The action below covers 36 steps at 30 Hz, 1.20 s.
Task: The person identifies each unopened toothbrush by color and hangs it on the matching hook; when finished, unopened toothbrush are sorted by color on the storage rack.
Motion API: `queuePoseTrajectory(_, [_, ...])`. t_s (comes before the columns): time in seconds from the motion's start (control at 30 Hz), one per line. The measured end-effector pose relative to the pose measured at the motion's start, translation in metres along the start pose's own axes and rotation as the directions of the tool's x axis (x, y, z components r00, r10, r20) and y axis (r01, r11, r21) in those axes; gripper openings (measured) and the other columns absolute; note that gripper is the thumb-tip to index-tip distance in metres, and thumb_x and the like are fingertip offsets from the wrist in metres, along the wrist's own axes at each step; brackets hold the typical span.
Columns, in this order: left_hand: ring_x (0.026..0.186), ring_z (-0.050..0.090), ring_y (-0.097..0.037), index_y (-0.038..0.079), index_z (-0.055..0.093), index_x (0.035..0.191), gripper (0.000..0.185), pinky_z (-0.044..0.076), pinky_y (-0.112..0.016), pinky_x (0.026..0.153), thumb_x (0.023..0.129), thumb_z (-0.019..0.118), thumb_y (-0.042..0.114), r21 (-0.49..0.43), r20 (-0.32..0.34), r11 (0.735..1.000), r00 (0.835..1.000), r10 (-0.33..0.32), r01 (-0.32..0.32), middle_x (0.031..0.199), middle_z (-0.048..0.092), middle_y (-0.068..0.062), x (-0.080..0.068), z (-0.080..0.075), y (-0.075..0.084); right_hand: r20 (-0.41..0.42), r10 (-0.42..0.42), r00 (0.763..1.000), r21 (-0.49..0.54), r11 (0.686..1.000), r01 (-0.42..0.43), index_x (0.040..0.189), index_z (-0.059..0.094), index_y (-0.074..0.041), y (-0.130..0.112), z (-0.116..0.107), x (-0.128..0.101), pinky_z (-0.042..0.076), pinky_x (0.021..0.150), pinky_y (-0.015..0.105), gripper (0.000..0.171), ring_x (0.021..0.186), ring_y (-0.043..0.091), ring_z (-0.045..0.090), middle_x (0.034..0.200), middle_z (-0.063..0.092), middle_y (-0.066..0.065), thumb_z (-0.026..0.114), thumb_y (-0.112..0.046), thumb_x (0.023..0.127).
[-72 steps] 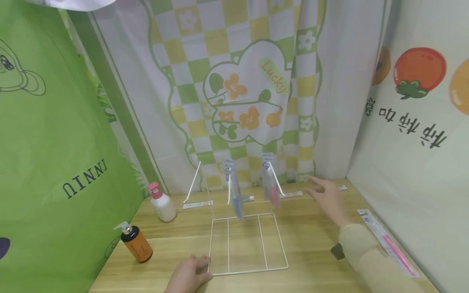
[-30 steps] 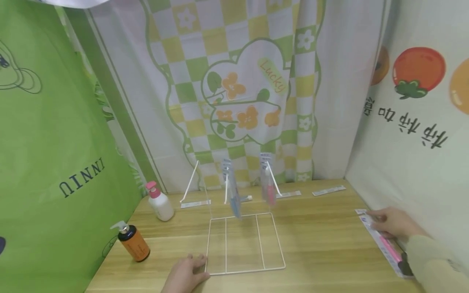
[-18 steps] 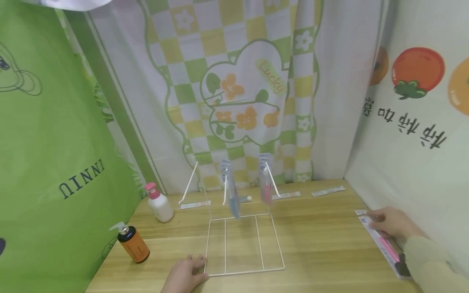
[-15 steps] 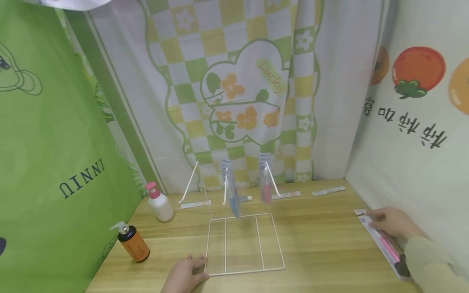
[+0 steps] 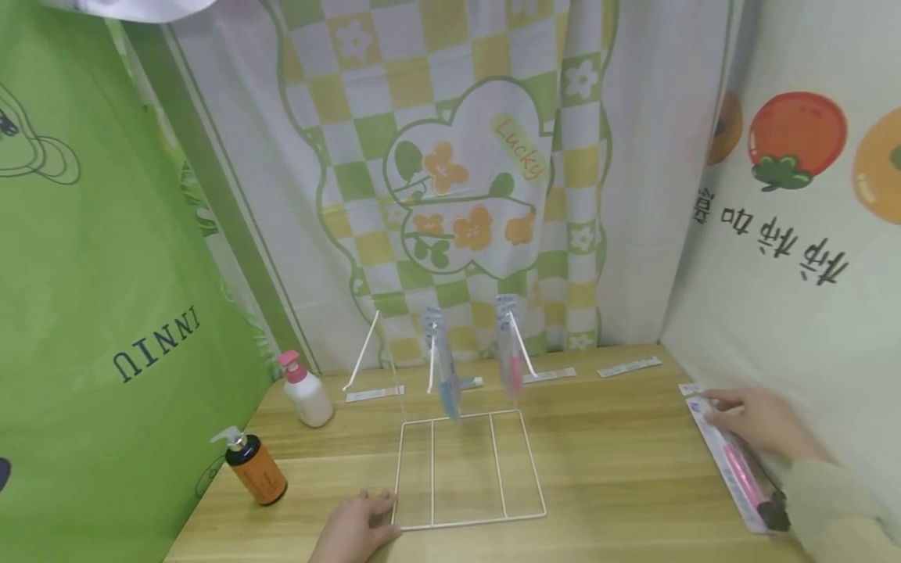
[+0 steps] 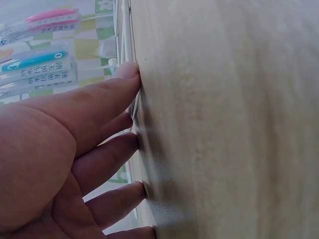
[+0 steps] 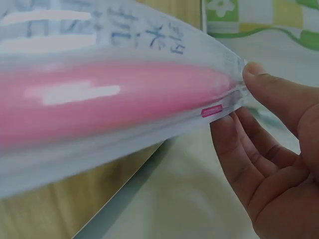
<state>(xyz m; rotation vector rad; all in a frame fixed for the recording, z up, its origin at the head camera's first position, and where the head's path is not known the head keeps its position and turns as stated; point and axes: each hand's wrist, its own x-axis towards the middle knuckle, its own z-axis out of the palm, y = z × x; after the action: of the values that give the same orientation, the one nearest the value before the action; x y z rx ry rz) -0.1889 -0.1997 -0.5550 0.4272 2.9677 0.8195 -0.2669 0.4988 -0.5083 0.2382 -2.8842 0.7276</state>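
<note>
The flowered curtain (image 5: 464,195) reads "Lucky"; the green sheet (image 5: 105,313) seems to read "INNIU", mirrored.

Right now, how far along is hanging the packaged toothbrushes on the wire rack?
Done: a blue pack and a pink pack hang on the wire rack; its leftmost hook is bare. In hand: the right hand pinches a third pink toothbrush pack at the table's right edge, not yet carried over. The left hand rests flat at the rack's base. Left: hanging that pack.
</note>
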Motion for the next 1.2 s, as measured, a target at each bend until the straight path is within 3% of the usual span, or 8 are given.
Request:
queuePoseTrajectory(0.33, [0.132,0.053,-0.065,0.009,0.076,0.134,0.057,0.039,-0.083,0.106,0.086,0.09,0.037,0.012,0.007,1.0,1.0,-0.003,0.003,0.142,0.07,-0.013,-0.001,0.0,0.0,-0.193,-0.035,0.981,0.095,0.994,0.054,0.14,0.069,-0.004,-0.083,-0.015,-0.011,0.062,0.068,0.044,0.054,0.091,0.036,0.075,0.119,0.075,0.029,0.08,-0.038,0.099])
queuePoseTrajectory(0.53, [0.134,0.052,-0.065,0.007,0.075,0.134,0.058,0.038,-0.083,0.107,0.087,0.089,0.036,-0.002,0.017,1.0,1.0,-0.021,0.021,0.142,0.069,-0.014,-0.001,-0.001,0.003,-0.35,-0.071,0.934,0.184,0.972,0.143,0.14,0.072,-0.012,-0.153,-0.028,-0.026,0.057,0.06,0.024,0.05,0.083,-0.003,0.067,0.121,0.075,0.025,0.087,-0.024,0.094])
queuePoseTrajectory(0.67, [0.133,0.052,-0.065,0.007,0.075,0.135,0.058,0.038,-0.083,0.106,0.087,0.089,0.036,0.005,0.018,1.0,1.0,-0.017,0.017,0.142,0.07,-0.014,-0.001,-0.001,0.003,-0.495,-0.176,0.851,0.216,0.923,0.317,0.133,0.076,-0.01,-0.197,-0.03,-0.036,0.06,0.059,0.019,0.05,0.079,-0.006,0.068,0.119,0.076,0.021,0.09,-0.004,0.086])
queuePoseTrajectory(0.8, [0.133,0.052,-0.065,0.007,0.075,0.135,0.058,0.038,-0.083,0.107,0.087,0.089,0.036,0.006,0.018,1.0,1.0,-0.013,0.013,0.142,0.07,-0.014,-0.001,-0.001,0.001,-0.615,-0.301,0.728,0.209,0.829,0.519,0.124,0.079,-0.003,-0.235,-0.027,-0.042,0.061,0.063,0.017,0.057,0.081,-0.002,0.071,0.112,0.077,0.017,0.091,0.016,0.071])
queuePoseTrajectory(0.9, [0.134,0.052,-0.066,0.007,0.075,0.135,0.058,0.037,-0.083,0.108,0.087,0.089,0.036,0.004,0.015,1.0,1.0,-0.011,0.01,0.142,0.069,-0.014,0.0,0.0,0.001,-0.653,-0.366,0.663,0.199,0.762,0.617,0.122,0.079,0.0,-0.256,-0.023,-0.046,0.061,0.065,0.017,0.059,0.082,0.001,0.072,0.111,0.077,0.014,0.09,0.019,0.067])
queuePoseTrajectory(1.03, [0.133,0.051,-0.067,0.005,0.074,0.135,0.059,0.037,-0.083,0.108,0.087,0.09,0.035,0.001,0.011,1.0,1.0,0.003,-0.003,0.142,0.069,-0.016,-0.001,0.001,0.001,-0.687,-0.412,0.599,0.152,0.724,0.672,0.122,0.079,-0.001,-0.277,-0.012,-0.052,0.06,0.066,0.014,0.036,0.081,0.002,0.071,0.108,0.076,0.008,0.088,-0.017,0.091])
queuePoseTrajectory(1.13, [0.132,0.052,-0.067,0.004,0.074,0.134,0.058,0.037,-0.082,0.108,0.087,0.09,0.034,-0.001,0.009,1.0,1.0,0.014,-0.014,0.141,0.069,-0.017,-0.001,0.0,0.002,-0.715,-0.424,0.556,0.108,0.719,0.687,0.12,0.08,-0.001,-0.291,-0.003,-0.055,0.059,0.068,0.013,0.048,0.079,0.003,0.069,0.106,0.075,0.008,0.074,-0.045,0.101])
queuePoseTrajectory(1.2, [0.131,0.052,-0.067,0.003,0.074,0.134,0.058,0.037,-0.082,0.108,0.087,0.089,0.034,0.0,0.008,1.0,1.0,0.019,-0.019,0.141,0.069,-0.017,-0.001,0.0,0.002,-0.732,-0.426,0.532,0.097,0.708,0.699,0.119,0.08,-0.001,-0.299,0.004,-0.055,0.06,0.068,0.013,0.049,0.078,0.006,0.069,0.105,0.075,0.009,0.071,-0.047,0.103])
